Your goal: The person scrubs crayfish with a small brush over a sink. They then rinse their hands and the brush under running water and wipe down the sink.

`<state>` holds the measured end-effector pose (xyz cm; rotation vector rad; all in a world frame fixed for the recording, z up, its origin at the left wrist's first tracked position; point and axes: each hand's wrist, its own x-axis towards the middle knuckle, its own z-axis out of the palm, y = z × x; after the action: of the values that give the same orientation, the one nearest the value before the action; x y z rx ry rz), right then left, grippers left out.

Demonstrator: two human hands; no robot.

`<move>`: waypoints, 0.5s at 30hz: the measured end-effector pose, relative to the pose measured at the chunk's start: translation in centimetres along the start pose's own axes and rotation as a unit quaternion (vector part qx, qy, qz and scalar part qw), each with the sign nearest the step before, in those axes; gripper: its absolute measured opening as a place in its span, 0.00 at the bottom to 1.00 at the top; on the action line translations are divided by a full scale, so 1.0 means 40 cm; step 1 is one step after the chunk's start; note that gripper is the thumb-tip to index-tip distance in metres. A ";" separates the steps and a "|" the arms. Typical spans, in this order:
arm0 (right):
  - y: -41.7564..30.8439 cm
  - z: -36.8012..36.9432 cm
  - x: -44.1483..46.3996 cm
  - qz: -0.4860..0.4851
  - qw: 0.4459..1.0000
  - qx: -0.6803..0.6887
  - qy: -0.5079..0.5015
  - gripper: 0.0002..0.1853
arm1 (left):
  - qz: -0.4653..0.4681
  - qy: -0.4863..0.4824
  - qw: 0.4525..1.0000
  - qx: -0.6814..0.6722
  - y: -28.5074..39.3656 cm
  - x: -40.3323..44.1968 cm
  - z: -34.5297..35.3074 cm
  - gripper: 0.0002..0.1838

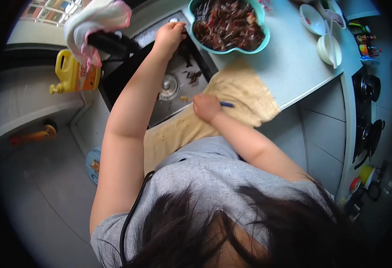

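My left hand (171, 36) reaches over the far side of the sink (169, 107), close to the teal basin's left rim, its fingers curled closed. What it holds, if anything, is hidden. My right hand (206, 107) is closed around a slim blue-handled brush (226, 104) at the sink's near right edge. A small yellowish tip shows on the other side of that fist. Dark red crayfish fill the teal basin (266, 38) on the counter. A small dark clump, seemingly crayfish, (193, 77) lies in the sink, right of the drain (168, 87).
A tan towel (236, 85) drapes over the counter edge. Left of the sink stand a yellow pump bottle (73, 76) and a white-and-pink cloth (80, 27). White bowls (325, 50) sit on the right of the counter (285, 67). A stove (366, 116) is farther right.
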<state>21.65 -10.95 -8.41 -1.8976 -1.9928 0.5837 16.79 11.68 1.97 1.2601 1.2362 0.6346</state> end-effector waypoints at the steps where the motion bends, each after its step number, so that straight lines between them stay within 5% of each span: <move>1: -0.004 -0.003 0.006 0.011 1.000 -0.007 -0.002 0.05 | -0.014 0.019 1.000 0.008 -0.074 -0.006 -0.037 0.12; 8: -0.013 0.005 0.018 0.016 1.000 -0.022 0.016 0.05 | -0.149 0.102 0.975 0.130 -0.629 -0.010 -0.182 0.08; 11: -0.014 0.004 0.019 0.017 0.999 -0.035 0.018 0.04 | -0.158 0.084 0.982 0.059 -0.626 0.036 -0.146 0.09; 15: -0.012 0.006 0.020 0.027 0.999 -0.038 0.016 0.04 | -0.131 0.072 0.953 0.264 -0.566 0.162 -0.100 0.17</move>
<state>21.07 -10.19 -8.42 -1.9976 -1.9753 0.4962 9.23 12.90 -20.65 1.4632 1.7357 0.2031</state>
